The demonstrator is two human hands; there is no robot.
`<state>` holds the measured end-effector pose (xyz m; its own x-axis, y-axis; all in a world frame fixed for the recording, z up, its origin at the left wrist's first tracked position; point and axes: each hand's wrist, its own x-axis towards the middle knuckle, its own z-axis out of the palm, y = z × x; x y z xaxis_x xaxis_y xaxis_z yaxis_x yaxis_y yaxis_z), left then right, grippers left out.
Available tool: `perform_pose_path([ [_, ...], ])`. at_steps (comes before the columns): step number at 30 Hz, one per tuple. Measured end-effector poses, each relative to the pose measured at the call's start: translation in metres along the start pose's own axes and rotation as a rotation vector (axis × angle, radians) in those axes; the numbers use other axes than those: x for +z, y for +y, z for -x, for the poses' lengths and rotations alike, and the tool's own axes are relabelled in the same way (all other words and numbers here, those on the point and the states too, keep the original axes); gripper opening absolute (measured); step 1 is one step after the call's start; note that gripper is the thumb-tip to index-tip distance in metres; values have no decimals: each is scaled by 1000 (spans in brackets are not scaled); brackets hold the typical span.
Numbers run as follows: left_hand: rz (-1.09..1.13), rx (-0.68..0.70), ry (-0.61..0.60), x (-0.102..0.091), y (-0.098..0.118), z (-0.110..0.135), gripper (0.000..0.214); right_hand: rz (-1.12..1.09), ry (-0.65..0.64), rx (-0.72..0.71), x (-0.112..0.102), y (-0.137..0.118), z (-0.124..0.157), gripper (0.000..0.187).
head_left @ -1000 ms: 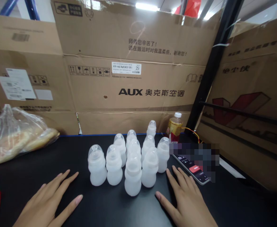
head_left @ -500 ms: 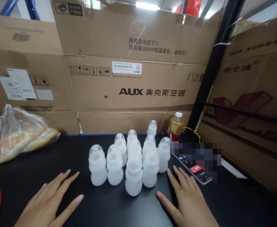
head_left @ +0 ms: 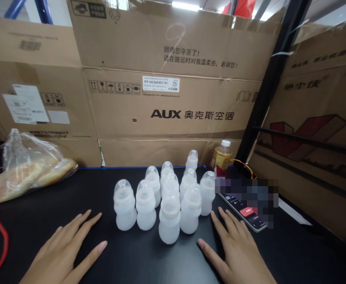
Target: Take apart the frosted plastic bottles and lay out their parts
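Observation:
Several white baby bottles with clear dome caps stand upright in a cluster on the black table [head_left: 102,260]. The front baby bottle [head_left: 169,225] is closest to me, and the leftmost baby bottle [head_left: 125,209] stands a little apart at the cluster's edge. My left hand [head_left: 62,248] rests on the table left of the bottles, fingers spread, holding nothing. On the other side, my right hand [head_left: 235,248] lies with fingers apart, its fingertips close to the right-hand baby bottle [head_left: 207,195]. Neither hand grips a bottle. Bottles at the back are partly hidden by those in front.
A phone [head_left: 246,213], partly blurred out, lies right of the bottles. Behind it stands a drink bottle [head_left: 221,157]. Bread in a clear plastic bag [head_left: 34,169] sits at the left, near a red cable [head_left: 4,236]. Cardboard [head_left: 116,150] walls the back; a black post [head_left: 267,79] rises at right.
The whole view has shifted slightly, so everything appears a little farther right. Both hands and the bottles keep their places on the table.

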<state>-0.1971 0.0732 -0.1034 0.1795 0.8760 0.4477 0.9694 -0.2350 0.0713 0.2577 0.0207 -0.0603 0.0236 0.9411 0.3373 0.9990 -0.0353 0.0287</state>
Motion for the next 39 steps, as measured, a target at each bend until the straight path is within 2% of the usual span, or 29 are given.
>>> perform_pose_path([
  [6,2,-33,-58,-7,6,0,65,11,70,-29,8,4,1,80],
  [13,34,-48,-27,-7,7,-2,69,6,105,-45,15,5,3,81],
  [20,58,-78,-67,-18,15,-6,72,24,55,-33,9,3,0,80],
  [28,67,-79,-38,-13,13,-6,72,9,29,-20,8,3,1,80],
  [39,42,-87,-83,-19,17,-7,76,40,15,-42,0,2,-4,79],
])
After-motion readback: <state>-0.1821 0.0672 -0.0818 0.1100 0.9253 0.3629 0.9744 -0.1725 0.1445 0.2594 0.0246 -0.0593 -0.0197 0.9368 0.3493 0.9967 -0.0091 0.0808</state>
